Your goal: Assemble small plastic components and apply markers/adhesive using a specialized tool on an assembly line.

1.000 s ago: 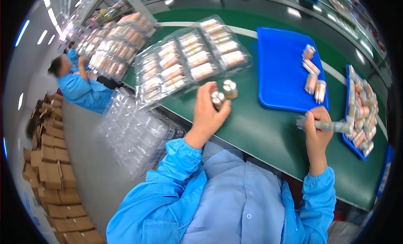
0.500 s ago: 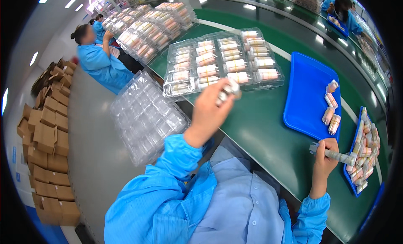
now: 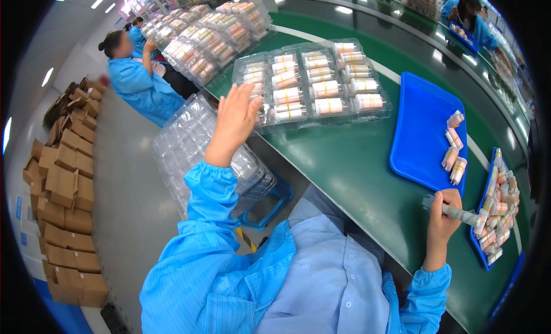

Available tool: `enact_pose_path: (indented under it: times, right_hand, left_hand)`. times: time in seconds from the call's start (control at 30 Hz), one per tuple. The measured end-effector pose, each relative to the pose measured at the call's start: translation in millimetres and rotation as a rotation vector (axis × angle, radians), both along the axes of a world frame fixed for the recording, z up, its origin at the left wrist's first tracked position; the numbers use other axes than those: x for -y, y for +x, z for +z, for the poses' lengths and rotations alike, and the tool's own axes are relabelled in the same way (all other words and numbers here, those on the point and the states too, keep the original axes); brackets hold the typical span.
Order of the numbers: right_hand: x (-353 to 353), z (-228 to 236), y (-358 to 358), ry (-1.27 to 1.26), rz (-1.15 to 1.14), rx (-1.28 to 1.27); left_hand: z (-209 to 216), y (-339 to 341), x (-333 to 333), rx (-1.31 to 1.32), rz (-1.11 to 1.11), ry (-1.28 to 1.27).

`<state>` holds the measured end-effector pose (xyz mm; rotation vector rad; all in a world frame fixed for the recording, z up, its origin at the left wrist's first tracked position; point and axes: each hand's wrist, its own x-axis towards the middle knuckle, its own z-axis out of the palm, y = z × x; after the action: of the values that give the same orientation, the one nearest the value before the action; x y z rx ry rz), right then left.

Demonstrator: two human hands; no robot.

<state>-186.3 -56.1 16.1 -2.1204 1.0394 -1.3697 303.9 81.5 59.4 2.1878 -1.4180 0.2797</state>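
Observation:
My left hand is over the near left corner of a clear plastic blister tray, fingers stretched out, with no bundle visible in it. Rows of small pale pink and white cylinder bundles, tied with yellow bands, fill the tray's pockets; my hand hides some at the left. At the right, my right hand is closed around a grey-white, tape-wrapped rod-shaped tool. Beyond that hand lies a blue tray with several bundles along its right side.
A second blue tray heaped with bundles sits at the far right. Empty clear trays are stacked on a blue stool left of the green table. Filled trays stand at the back; a co-worker is nearby. Cardboard boxes line the left.
My left hand has moved left from the tray's near edge, and its fingers have straightened. The small white bundle it held no longer shows in it. My right hand stays in place.

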Motion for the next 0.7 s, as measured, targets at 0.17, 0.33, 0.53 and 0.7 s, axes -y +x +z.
enact_pose_path:
  times: [0.17, 0.33, 0.53, 0.7]
  right_hand:
    - [-2.5, 2.6, 3.6, -0.028, 0.022, 0.023]
    - [-3.5, 6.0, 4.9, -0.07, 0.037, 0.073]
    - [8.6, -2.6, 9.8, -0.087, 0.073, 0.073]
    - [2.8, -3.6, 14.6, -0.105, 0.105, -0.077]
  left_hand:
    - [-15.3, 15.1, -3.1, 0.008, 0.088, 0.132]
    - [-14.7, 4.9, 18.1, 0.262, 0.221, 0.196]
    - [9.5, -123.3, 104.7, -0.026, -0.403, -0.366]
    - [-11.2, -272.1, 190.9, -0.266, -0.846, -0.254]
